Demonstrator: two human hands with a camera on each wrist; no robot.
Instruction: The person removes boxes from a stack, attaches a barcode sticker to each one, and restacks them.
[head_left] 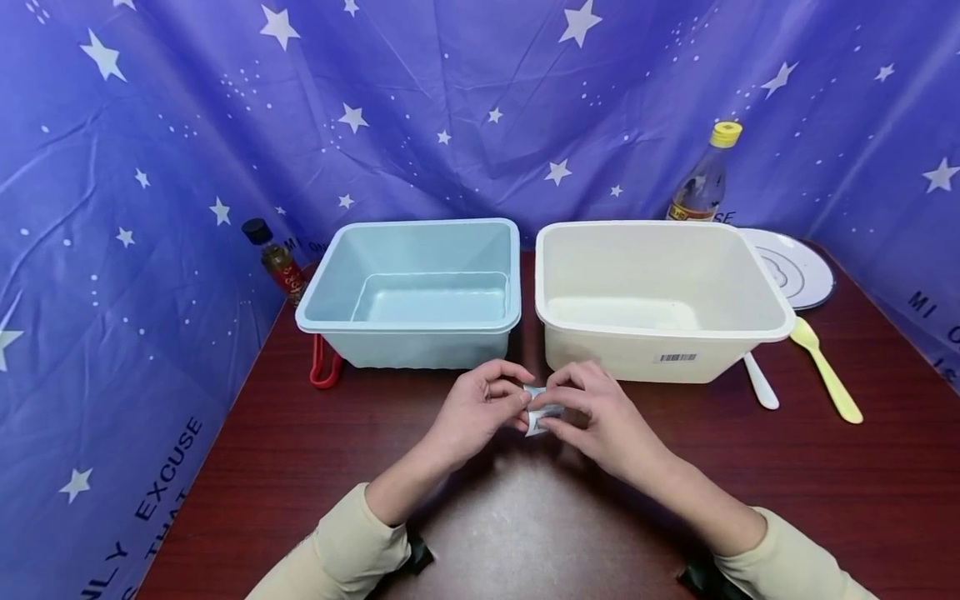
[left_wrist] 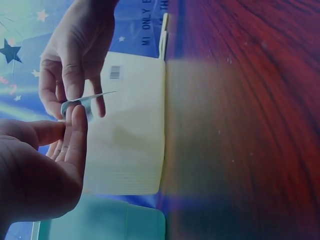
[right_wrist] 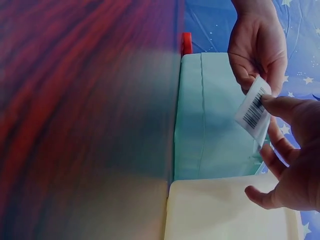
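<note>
A small white barcode label (head_left: 542, 419) is held between both hands, low in front of the two tubs. My left hand (head_left: 480, 410) pinches its left side between thumb and fingertips. From the other side, my right hand (head_left: 600, 410) pinches the label with its thumb and fingers. Black bars show on the label (right_wrist: 254, 111) in the right wrist view. Seen from the left wrist, the label (left_wrist: 82, 104) is bent, one thin edge sticking out past the fingertips. Part of it is covered by fingers.
Behind the hands stand a light blue tub (head_left: 420, 346) and a cream tub (head_left: 615, 358) with a barcode. A dark-capped bottle (head_left: 281, 267), red-handled object (head_left: 324, 367), yellow-capped bottle (head_left: 703, 179), white plate (head_left: 806, 271), yellow spoon (head_left: 832, 379) and white handle (head_left: 761, 383) surround them.
</note>
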